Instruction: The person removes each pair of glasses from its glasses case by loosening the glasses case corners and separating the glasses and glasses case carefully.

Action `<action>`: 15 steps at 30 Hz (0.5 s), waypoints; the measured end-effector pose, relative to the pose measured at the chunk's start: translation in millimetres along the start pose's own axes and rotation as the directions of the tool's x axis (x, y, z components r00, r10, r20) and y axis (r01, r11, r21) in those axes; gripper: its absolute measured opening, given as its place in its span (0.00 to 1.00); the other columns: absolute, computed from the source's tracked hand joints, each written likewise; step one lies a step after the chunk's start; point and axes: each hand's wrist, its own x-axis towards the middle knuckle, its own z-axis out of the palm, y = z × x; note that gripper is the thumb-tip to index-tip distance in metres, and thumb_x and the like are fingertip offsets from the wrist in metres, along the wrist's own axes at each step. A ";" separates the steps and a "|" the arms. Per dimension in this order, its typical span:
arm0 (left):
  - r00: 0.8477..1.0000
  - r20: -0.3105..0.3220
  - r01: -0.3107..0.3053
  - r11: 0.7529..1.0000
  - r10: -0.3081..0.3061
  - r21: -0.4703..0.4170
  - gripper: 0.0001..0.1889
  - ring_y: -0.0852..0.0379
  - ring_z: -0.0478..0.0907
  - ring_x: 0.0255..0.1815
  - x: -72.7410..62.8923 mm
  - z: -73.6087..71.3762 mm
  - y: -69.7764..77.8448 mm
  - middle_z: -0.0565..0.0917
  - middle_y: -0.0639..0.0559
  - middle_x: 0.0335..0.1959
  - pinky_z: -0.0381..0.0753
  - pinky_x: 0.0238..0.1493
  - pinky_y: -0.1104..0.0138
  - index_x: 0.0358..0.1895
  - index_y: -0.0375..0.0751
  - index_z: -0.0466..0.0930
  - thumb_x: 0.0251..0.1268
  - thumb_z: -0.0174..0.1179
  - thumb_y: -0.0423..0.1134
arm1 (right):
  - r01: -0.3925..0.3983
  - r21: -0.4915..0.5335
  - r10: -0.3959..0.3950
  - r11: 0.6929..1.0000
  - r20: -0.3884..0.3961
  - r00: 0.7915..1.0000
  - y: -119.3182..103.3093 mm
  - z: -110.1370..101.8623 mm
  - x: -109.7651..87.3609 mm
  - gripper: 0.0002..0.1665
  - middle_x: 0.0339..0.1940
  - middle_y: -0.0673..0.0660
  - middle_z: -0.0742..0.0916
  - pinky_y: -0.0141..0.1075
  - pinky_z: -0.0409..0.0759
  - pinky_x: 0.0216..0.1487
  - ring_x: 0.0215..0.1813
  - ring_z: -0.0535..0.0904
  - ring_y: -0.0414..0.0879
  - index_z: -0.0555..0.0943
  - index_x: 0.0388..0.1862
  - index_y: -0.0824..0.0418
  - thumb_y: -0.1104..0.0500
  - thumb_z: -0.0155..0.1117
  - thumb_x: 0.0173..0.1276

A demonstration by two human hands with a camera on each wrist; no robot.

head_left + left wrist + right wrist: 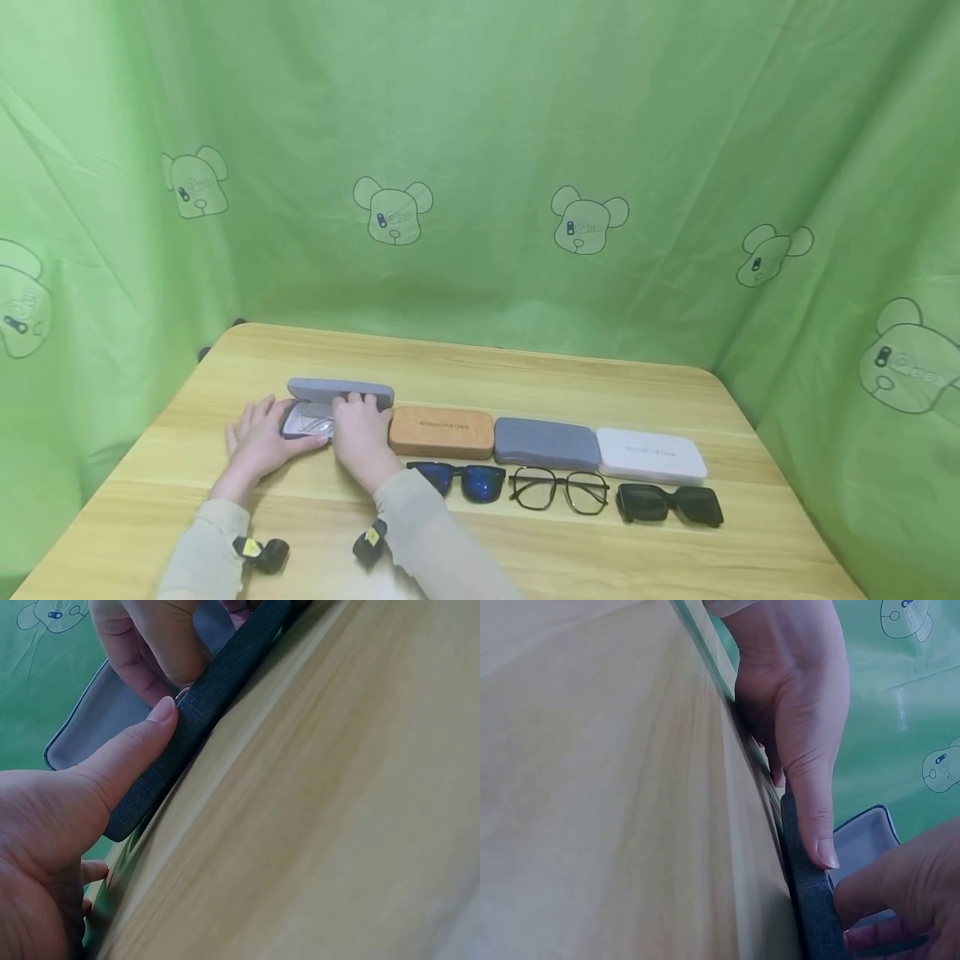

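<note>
An open grey glasses case [341,387] lies at the left of the table, its lid raised at the back. Inside it are thin-framed glasses [324,426], partly covered by my right hand [363,437]. The right hand's fingers curl down into the case and pinch the glasses at their right part; its fingertips are mostly hidden. My left hand [264,446] grips the left end of the case. In the left wrist view the left thumb [139,746] presses on the dark front edge, close to the right hand's fingers [169,645].
To the right stand an orange case [441,432], a blue-grey case [546,443] and a white case [651,455], all closed. In front lie blue-lensed sunglasses [480,483], black-framed glasses [555,490] and black sunglasses [669,504]. A green curtain [480,283] surrounds the wooden table [585,558].
</note>
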 end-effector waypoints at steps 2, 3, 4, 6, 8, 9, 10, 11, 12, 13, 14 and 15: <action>1.000 0.003 0.000 1.000 0.000 0.000 0.55 0.21 0.36 0.74 -0.2 0.7 -0.2 0.47 0.25 0.75 0.26 0.66 0.26 0.72 0.39 0.60 0.44 0.67 0.70 | -0.002 -0.001 0.002 1.000 0.002 1.000 0.1 -0.3 -0.8 0.17 0.51 0.47 0.85 0.54 0.81 0.52 0.52 0.79 0.46 0.82 0.51 0.45 0.55 0.66 0.62; 1.000 0.004 0.000 1.000 0.000 0.000 0.55 0.20 0.35 0.74 -0.3 0.9 -0.2 0.47 0.25 0.75 0.25 0.66 0.26 0.72 0.39 0.60 0.44 0.67 0.70 | 0.000 -0.001 0.000 1.000 0.003 1.000 0.3 -0.5 -1.0 0.17 0.51 0.47 0.85 0.54 0.81 0.52 0.52 0.79 0.46 0.82 0.51 0.45 0.55 0.66 0.62; 1.000 0.005 0.001 1.000 -0.001 -0.002 0.55 0.20 0.35 0.74 -0.4 1.1 -0.2 0.46 0.25 0.76 0.25 0.66 0.26 0.72 0.39 0.60 0.44 0.67 0.70 | 0.000 0.000 0.000 1.000 0.003 1.000 0.3 -0.5 -1.1 0.17 0.51 0.47 0.85 0.54 0.81 0.52 0.52 0.79 0.46 0.82 0.51 0.45 0.55 0.66 0.62; 1.000 0.006 0.003 1.000 -0.003 -0.005 0.55 0.20 0.35 0.74 -0.3 1.2 -0.2 0.46 0.25 0.76 0.25 0.66 0.26 0.72 0.39 0.60 0.44 0.67 0.70 | 0.003 0.003 -0.003 1.000 0.002 1.000 0.4 -0.8 -1.1 0.17 0.50 0.47 0.86 0.54 0.81 0.52 0.51 0.79 0.46 0.82 0.51 0.45 0.55 0.66 0.62; 1.000 0.008 0.005 1.000 -0.005 -0.009 0.55 0.21 0.35 0.74 0.1 1.1 0.0 0.46 0.25 0.76 0.25 0.66 0.26 0.72 0.39 0.60 0.44 0.68 0.69 | 0.005 0.003 -0.005 1.000 0.001 1.000 0.8 -1.5 -0.7 0.17 0.50 0.47 0.86 0.54 0.82 0.51 0.51 0.79 0.47 0.83 0.51 0.45 0.55 0.66 0.62; 1.000 0.008 0.005 1.000 -0.005 -0.012 0.55 0.21 0.35 0.74 0.4 1.0 0.0 0.46 0.25 0.76 0.25 0.66 0.26 0.72 0.39 0.60 0.43 0.68 0.69 | 0.006 0.002 -0.006 1.000 0.001 1.000 0.9 -2.1 -0.3 0.17 0.50 0.47 0.86 0.54 0.82 0.51 0.50 0.80 0.47 0.83 0.51 0.45 0.55 0.66 0.62; 1.000 0.010 0.006 1.000 -0.006 -0.014 0.55 0.21 0.35 0.74 0.8 0.8 0.0 0.46 0.25 0.76 0.24 0.66 0.26 0.72 0.39 0.60 0.43 0.68 0.69 | 0.007 0.000 -0.007 1.000 0.002 1.000 1.2 -2.9 -0.1 0.16 0.49 0.47 0.86 0.53 0.82 0.50 0.50 0.80 0.47 0.83 0.51 0.45 0.55 0.66 0.62; 1.000 0.011 0.008 1.000 -0.008 -0.016 0.56 0.21 0.35 0.75 1.2 0.6 0.0 0.46 0.25 0.76 0.24 0.66 0.26 0.72 0.38 0.59 0.43 0.69 0.69 | 0.010 -0.002 -0.010 1.000 0.002 1.000 1.3 -3.8 0.2 0.16 0.49 0.48 0.86 0.53 0.82 0.50 0.50 0.80 0.47 0.83 0.50 0.46 0.55 0.66 0.63; 1.000 0.012 0.010 1.000 -0.010 -0.020 0.56 0.21 0.35 0.75 1.4 0.2 0.1 0.46 0.25 0.76 0.24 0.66 0.27 0.72 0.38 0.58 0.43 0.69 0.68 | 0.012 -0.003 -0.012 1.000 0.002 1.000 1.3 -4.5 0.6 0.15 0.49 0.48 0.87 0.53 0.82 0.49 0.49 0.80 0.47 0.83 0.50 0.46 0.55 0.65 0.63; 1.000 0.013 0.012 1.000 -0.011 -0.023 0.57 0.21 0.35 0.75 1.7 0.0 0.1 0.46 0.25 0.76 0.24 0.67 0.27 0.73 0.37 0.58 0.43 0.69 0.68 | 0.015 -0.004 -0.015 1.000 0.004 1.000 1.4 -5.0 1.2 0.14 0.49 0.48 0.87 0.53 0.83 0.49 0.49 0.80 0.48 0.83 0.50 0.46 0.55 0.65 0.64; 1.000 0.014 0.013 1.000 -0.012 -0.026 0.57 0.21 0.34 0.75 1.8 -0.3 0.1 0.45 0.25 0.76 0.23 0.67 0.27 0.73 0.36 0.58 0.43 0.69 0.68 | 0.017 -0.005 -0.017 1.000 0.005 1.000 1.2 -5.8 1.2 0.14 0.48 0.48 0.87 0.53 0.83 0.48 0.49 0.80 0.48 0.83 0.49 0.46 0.54 0.64 0.64; 1.000 0.016 0.014 1.000 -0.013 -0.027 0.57 0.21 0.34 0.75 2.0 -0.5 0.0 0.45 0.25 0.76 0.23 0.67 0.27 0.73 0.36 0.57 0.43 0.69 0.67 | 0.019 -0.006 -0.019 1.000 0.006 1.000 1.2 -6.1 1.4 0.13 0.48 0.48 0.87 0.53 0.83 0.48 0.49 0.80 0.48 0.83 0.49 0.46 0.54 0.64 0.65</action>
